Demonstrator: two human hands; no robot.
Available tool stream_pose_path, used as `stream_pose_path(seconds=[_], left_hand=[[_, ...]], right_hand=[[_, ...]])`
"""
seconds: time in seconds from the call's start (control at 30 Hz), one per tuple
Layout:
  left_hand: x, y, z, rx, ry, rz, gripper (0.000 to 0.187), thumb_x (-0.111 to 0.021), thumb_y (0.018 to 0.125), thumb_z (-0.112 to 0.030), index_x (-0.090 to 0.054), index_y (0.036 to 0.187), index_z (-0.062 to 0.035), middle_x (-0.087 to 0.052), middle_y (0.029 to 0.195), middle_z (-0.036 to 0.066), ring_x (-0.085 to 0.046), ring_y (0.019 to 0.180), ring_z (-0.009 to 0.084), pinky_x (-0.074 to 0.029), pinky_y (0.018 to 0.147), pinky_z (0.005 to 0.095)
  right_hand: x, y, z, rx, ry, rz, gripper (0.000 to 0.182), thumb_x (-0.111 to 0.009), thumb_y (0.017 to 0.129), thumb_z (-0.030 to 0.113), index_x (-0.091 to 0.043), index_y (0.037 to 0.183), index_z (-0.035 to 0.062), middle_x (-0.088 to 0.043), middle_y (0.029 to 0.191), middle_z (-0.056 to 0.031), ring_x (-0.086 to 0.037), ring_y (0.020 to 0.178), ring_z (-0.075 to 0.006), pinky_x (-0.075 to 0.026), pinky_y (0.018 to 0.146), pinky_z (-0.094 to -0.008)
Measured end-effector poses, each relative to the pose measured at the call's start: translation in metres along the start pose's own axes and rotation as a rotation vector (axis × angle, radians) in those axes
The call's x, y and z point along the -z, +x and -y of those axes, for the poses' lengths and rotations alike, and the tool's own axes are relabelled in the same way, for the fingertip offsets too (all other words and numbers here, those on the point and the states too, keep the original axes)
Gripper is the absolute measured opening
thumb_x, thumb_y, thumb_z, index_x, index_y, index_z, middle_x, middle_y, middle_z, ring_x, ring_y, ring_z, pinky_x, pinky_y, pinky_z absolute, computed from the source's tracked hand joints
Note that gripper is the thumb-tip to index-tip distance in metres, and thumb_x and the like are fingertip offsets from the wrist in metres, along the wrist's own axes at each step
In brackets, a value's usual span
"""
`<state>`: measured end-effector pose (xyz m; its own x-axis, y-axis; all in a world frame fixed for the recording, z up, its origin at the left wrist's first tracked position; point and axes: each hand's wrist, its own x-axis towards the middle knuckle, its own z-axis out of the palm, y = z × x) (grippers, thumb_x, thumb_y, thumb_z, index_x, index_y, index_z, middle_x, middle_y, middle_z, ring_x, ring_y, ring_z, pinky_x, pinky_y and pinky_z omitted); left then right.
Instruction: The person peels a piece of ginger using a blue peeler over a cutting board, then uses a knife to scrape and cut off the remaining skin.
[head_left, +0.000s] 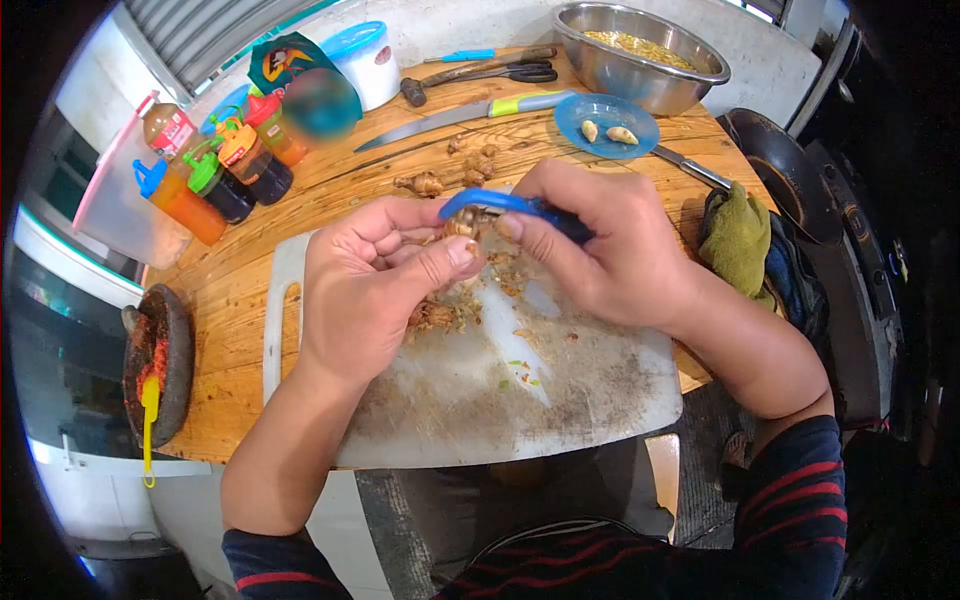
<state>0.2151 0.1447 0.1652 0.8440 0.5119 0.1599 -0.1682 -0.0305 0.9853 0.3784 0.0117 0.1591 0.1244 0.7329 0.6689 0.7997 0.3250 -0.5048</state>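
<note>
Above the far part of the white cutting board, my left hand pinches a brown, ringed root piece that looks like ginger or a similar rhizome. My right hand is closed round a blue peeler, whose head lies against the root. Brown peelings and small scraps lie on the board under my hands. Unpeeled roots rest on the wood just beyond. Two pale peeled pieces sit on a blue plate at the back right.
A large knife, a hammer and a steel bowl occupy the back. Sauce bottles stand at left, near a stone mortar with red paste. A green cloth and a wok are at right.
</note>
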Motion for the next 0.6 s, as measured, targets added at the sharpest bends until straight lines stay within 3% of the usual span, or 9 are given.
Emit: stream_pose_path(seconds=[0.1, 0.2, 0.27, 0.4, 0.6], left_hand=[[-0.0003, 0.0012, -0.0013, 0.015, -0.054, -0.010, 0.023, -0.068, 0.082, 0.002, -0.060, 0.103, 0.0061, -0.069, 0.092, 0.014, -0.068, 0.081, 0.0157, -0.055, 0.074, 0.0251], [-0.0018, -0.0002, -0.0002, -0.027, -0.039, -0.032, 0.021, -0.068, 0.083, 0.002, -0.060, 0.101, 0.0058, -0.069, 0.091, 0.015, -0.068, 0.081, 0.0167, -0.055, 0.074, 0.0256], [-0.0025, -0.0006, 0.0012, -0.028, 0.005, -0.011, 0.018, -0.066, 0.084, -0.003, -0.060, 0.102, 0.0000, -0.068, 0.093, 0.014, -0.068, 0.081, 0.0204, -0.056, 0.076, 0.0330], [0.0019, 0.0010, 0.0024, 0.008, 0.003, -0.010, 0.017, -0.066, 0.085, -0.002, -0.060, 0.101, -0.0001, -0.068, 0.094, 0.013, -0.068, 0.081, 0.0198, -0.056, 0.076, 0.0325], [-0.0012, 0.0000, 0.0019, -0.035, -0.011, -0.033, 0.018, -0.065, 0.085, -0.002, -0.060, 0.102, 0.0005, -0.068, 0.095, 0.013, -0.067, 0.080, 0.0194, -0.056, 0.076, 0.0318]], right_hand=[[0.0035, 0.0006, 0.0022, -0.059, -0.073, -0.018, 0.014, -0.065, 0.084, 0.013, -0.055, 0.083, 0.0032, -0.055, 0.061, -0.0161, -0.057, 0.055, -0.0354, -0.044, 0.049, -0.0395], [0.0007, -0.0011, 0.0060, -0.120, -0.031, -0.024, 0.015, -0.065, 0.084, 0.013, -0.054, 0.083, 0.0027, -0.054, 0.061, -0.0164, -0.057, 0.055, -0.0361, -0.044, 0.049, -0.0399], [0.0001, -0.0011, 0.0060, -0.037, 0.008, 0.005, 0.015, -0.065, 0.084, 0.013, -0.054, 0.083, 0.0025, -0.055, 0.062, -0.0170, -0.058, 0.056, -0.0365, -0.044, 0.049, -0.0396], [0.0025, 0.0006, 0.0016, -0.075, -0.087, -0.013, 0.015, -0.065, 0.085, 0.014, -0.055, 0.083, 0.0023, -0.055, 0.062, -0.0169, -0.058, 0.056, -0.0368, -0.044, 0.049, -0.0396], [0.0000, -0.0004, 0.0054, -0.114, 0.066, 0.024, 0.016, -0.065, 0.084, 0.014, -0.055, 0.082, 0.0017, -0.056, 0.062, -0.0177, -0.058, 0.057, -0.0376, -0.044, 0.050, -0.0402]])
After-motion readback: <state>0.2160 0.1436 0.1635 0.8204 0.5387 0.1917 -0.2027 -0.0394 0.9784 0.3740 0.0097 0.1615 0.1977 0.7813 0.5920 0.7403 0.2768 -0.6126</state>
